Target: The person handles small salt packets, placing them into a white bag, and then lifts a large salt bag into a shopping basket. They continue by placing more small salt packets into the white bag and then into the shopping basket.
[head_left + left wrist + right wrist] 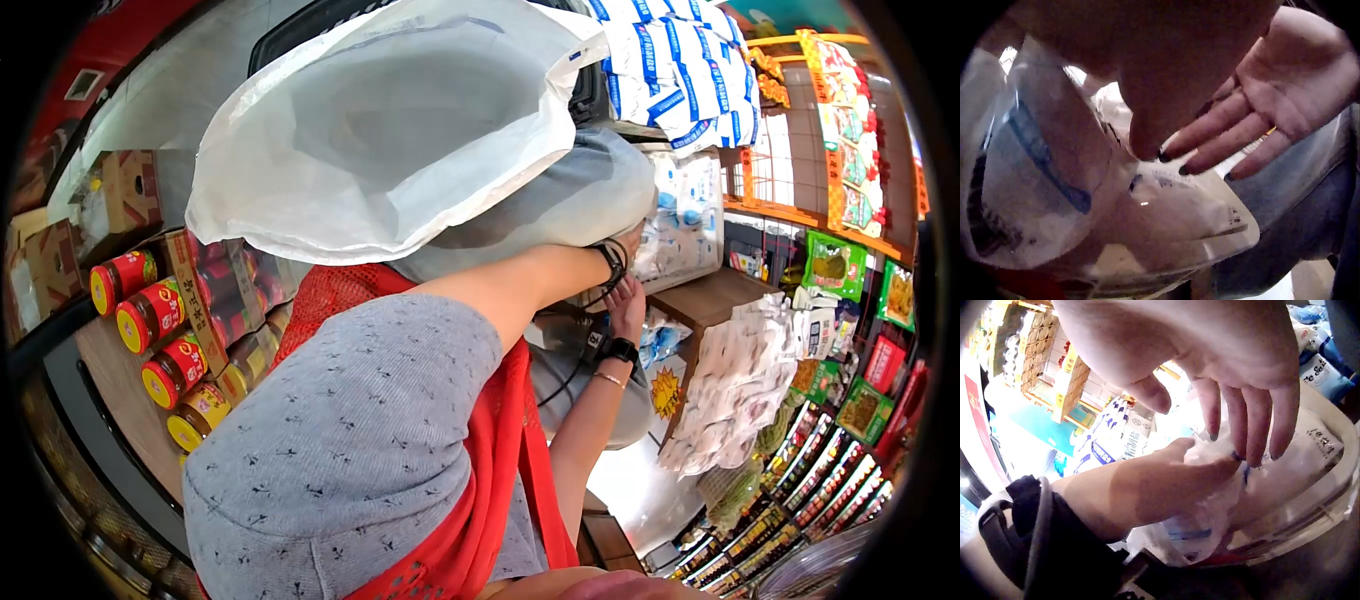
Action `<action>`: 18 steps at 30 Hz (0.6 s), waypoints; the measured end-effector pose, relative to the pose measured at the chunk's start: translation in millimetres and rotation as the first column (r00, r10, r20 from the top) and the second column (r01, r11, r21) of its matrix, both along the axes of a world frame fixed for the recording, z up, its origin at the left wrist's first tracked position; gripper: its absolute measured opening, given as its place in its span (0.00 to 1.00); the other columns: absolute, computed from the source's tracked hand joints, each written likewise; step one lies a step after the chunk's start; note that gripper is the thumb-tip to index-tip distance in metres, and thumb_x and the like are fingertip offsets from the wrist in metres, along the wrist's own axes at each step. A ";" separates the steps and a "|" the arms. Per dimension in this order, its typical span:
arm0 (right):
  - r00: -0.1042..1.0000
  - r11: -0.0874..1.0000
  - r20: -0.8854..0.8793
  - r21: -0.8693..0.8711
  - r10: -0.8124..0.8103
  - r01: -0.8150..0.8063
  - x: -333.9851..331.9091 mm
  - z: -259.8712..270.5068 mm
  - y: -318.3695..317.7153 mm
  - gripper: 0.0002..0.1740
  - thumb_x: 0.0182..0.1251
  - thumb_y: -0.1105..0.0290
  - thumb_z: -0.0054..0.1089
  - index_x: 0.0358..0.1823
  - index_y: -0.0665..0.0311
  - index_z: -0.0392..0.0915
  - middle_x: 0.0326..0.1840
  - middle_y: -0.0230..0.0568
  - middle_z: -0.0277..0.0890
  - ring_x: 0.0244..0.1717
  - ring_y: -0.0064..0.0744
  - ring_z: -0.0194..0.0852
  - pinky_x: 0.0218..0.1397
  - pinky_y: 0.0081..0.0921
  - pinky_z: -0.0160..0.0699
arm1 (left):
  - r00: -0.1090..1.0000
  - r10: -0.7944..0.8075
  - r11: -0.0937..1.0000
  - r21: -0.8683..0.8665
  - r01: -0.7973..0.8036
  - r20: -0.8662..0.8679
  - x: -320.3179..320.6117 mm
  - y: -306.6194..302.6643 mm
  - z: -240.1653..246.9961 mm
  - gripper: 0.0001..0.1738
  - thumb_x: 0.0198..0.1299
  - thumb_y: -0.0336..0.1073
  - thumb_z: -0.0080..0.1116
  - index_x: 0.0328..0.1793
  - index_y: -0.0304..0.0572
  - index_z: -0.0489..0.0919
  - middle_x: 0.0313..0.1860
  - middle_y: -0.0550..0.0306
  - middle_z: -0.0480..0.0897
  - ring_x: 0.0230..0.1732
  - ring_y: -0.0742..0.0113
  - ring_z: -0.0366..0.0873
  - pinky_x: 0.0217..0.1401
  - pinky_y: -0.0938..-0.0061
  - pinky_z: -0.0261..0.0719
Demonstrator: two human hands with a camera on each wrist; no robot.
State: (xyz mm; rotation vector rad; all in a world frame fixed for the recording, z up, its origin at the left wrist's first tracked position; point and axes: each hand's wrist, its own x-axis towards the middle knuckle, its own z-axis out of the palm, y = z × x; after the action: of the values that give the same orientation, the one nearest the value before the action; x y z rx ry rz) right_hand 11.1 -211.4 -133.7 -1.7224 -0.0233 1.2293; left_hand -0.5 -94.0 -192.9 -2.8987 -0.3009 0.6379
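Note:
In the head view my left hand (634, 238) reaches past the knee to a clear plastic bin (715, 250) of white packs with blue print, mostly hidden by its own wrist. Thumb and fingers of that left hand (1207, 470) pinch thin clear plastic, part of a plastic bag (1194, 540), in the right wrist view. Just beside it is my right hand (628, 308), palm facing inward. Its fingers (1260, 422) hang loosely, tips close to the left fingers. A clear bag with a blue stripe (1041, 156) fills the left of the left wrist view.
A large open white sack (370, 140) stands in front of my body. White-and-blue packs (685, 70) are stacked beyond it. Jars with yellow lids (160, 315) lie at the left. A brown wooden box (710, 300) and hanging white packs (735, 380) are at the right, before shelves.

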 end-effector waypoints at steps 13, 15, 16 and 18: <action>0.994 0.993 -0.081 0.093 -0.068 0.075 -3.1 32.3 -9.3 0.26 0.68 0.56 0.38 0.58 0.69 0.62 0.56 0.50 0.69 0.55 0.41 0.69 0.55 0.29 0.68 | 0.913 0.346 0.819 -0.544 -0.183 0.215 -60.2 18.2 60.6 0.27 0.43 0.46 0.62 0.51 0.45 0.77 0.53 0.40 0.72 0.50 0.47 0.74 0.46 0.53 0.73; 0.991 0.984 -0.073 0.134 -0.108 0.117 2.9 38.7 -10.7 0.26 0.68 0.56 0.39 0.57 0.70 0.63 0.56 0.51 0.69 0.54 0.41 0.70 0.54 0.29 0.68 | 0.873 0.326 0.783 -0.621 -0.035 0.362 -63.1 31.8 70.9 0.19 0.40 0.44 0.63 0.39 0.42 0.81 0.37 0.43 0.80 0.39 0.51 0.79 0.38 0.62 0.78; 0.991 0.980 -0.069 0.159 -0.114 0.124 6.2 40.7 -11.3 0.26 0.67 0.56 0.39 0.57 0.70 0.63 0.55 0.51 0.69 0.53 0.41 0.71 0.54 0.29 0.68 | 0.842 0.306 0.790 -0.612 0.035 0.443 -66.0 40.3 82.3 0.18 0.39 0.43 0.62 0.35 0.40 0.81 0.31 0.46 0.81 0.36 0.52 0.80 0.35 0.66 0.79; 0.992 0.981 0.017 0.158 -0.121 0.117 9.9 48.2 -8.8 0.29 0.66 0.54 0.41 0.58 0.70 0.62 0.55 0.50 0.69 0.56 0.40 0.68 0.54 0.32 0.67 | 0.879 0.316 0.714 -0.700 0.027 0.357 -62.9 59.5 116.9 0.19 0.39 0.43 0.60 0.34 0.36 0.80 0.32 0.41 0.80 0.37 0.50 0.79 0.36 0.67 0.79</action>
State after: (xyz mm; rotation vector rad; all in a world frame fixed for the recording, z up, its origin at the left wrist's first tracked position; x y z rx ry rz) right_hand 20.9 -220.2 -85.5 -1.5806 -0.0309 1.0880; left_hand -63.4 -34.5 -76.1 -3.7839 -0.4342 0.0391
